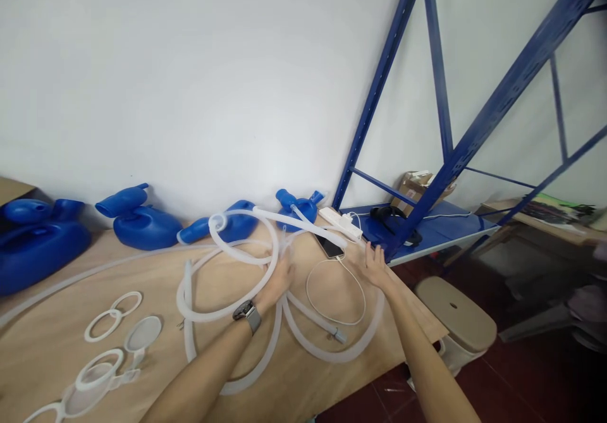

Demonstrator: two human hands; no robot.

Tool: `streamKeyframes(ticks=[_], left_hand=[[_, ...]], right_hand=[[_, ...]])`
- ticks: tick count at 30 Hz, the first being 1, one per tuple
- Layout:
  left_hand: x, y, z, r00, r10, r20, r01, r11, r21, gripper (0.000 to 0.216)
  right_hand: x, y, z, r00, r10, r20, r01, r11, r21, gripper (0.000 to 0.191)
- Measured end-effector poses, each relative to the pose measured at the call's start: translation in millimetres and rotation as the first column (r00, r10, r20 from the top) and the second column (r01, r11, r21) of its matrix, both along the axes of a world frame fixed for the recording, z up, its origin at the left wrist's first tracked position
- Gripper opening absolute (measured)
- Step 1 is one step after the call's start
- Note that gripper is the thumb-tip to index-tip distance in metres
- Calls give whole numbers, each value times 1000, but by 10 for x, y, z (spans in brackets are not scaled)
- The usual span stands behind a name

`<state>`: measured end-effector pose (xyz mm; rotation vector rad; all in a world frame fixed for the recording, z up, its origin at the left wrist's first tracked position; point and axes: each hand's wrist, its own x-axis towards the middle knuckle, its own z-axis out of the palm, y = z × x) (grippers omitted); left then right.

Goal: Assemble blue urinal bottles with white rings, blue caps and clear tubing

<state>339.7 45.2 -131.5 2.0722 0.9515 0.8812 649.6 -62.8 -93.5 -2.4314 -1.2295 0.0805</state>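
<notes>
Long translucent white hose (332, 355) lies in loose loops over the wooden table (142, 372). My left hand (279, 277), with a watch (246, 312) on its wrist, is among the loops at the middle. Its fingers curl closed around a length of hose and are partly hidden by it. Farther right, my right hand (375, 266) rests by the outer bend of the hose with its fingers stretched apart. One hose end has a grey fitting (339, 335). Between the hands lie a phone (329, 244) and a thin white cable (364, 303).
Several blue plastic bottles (147, 226) line the wall. White rings (103, 325) and a round lid (143, 334) lie at left. A power strip (340, 222) sits at the table's right edge, beside a blue shelf frame (446, 186). A beige stool (455, 312) stands on the floor.
</notes>
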Motion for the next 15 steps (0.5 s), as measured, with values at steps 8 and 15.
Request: streamKeyframes(ticks=[8, 15], left_hand=[[-684, -399, 294, 973, -177, -149, 183, 983, 23, 54], [-1650, -843, 802, 856, -416, -307, 439, 898, 6, 45]], right_hand=[[-1317, -1279, -235, 820, 572, -9, -554, 798, 237, 47], [-2796, -1108, -685, 617, 706, 346, -785, 579, 219, 43]])
